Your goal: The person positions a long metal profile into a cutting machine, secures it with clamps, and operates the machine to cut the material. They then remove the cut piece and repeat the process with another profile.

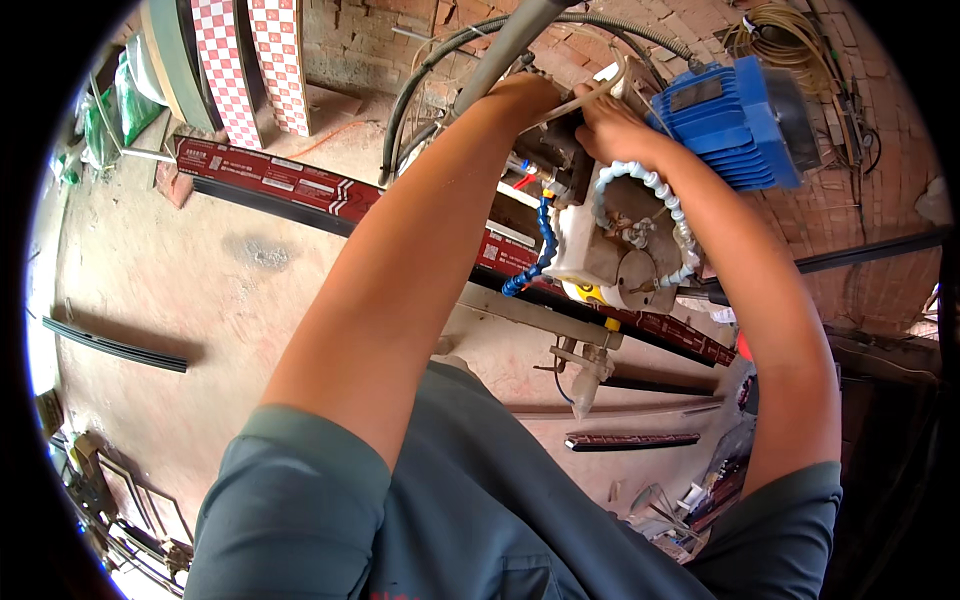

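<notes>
We had our left hand (520,95) wrapped round the grey lever (500,50), right hand (610,125) gripping the machine (600,240) beside the blue motor (740,120).

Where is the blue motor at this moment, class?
In the head view, the blue motor sits at the upper right, mounted on the machine just right of the person's right hand, above the white segmented coolant hose.
</notes>
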`<state>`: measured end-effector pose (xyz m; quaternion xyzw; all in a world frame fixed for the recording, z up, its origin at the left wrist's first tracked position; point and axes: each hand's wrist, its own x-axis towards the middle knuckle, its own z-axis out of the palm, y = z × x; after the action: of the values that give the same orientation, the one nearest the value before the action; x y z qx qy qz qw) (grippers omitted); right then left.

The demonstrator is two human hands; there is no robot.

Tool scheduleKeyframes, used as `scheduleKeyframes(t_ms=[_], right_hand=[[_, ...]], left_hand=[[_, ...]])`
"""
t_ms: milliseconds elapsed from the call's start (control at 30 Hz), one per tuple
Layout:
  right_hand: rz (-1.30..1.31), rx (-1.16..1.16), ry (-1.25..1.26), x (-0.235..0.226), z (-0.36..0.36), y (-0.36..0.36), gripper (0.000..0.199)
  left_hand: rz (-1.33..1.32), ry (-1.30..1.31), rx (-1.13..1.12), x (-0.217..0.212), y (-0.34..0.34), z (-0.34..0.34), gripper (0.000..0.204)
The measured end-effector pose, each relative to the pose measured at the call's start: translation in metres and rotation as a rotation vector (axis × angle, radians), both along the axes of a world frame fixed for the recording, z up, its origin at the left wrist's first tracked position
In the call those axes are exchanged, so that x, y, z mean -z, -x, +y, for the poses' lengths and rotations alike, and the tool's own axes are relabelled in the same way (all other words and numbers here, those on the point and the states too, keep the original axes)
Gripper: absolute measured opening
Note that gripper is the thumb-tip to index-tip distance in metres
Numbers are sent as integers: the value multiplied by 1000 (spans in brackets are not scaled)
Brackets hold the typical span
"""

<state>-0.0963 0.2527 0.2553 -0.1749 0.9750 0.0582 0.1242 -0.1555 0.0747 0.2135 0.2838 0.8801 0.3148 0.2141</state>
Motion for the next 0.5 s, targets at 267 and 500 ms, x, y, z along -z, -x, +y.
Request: scheduleKeyframes(t_ms=[267,500], right_hand=[[46,4,43,11,-5,4,37],[-159,142,-65,-26,-33,-11,63]], left_hand=[[-81,-108,-343,28,2,7,55],[212,-324,-372,53,-6,11,64]])
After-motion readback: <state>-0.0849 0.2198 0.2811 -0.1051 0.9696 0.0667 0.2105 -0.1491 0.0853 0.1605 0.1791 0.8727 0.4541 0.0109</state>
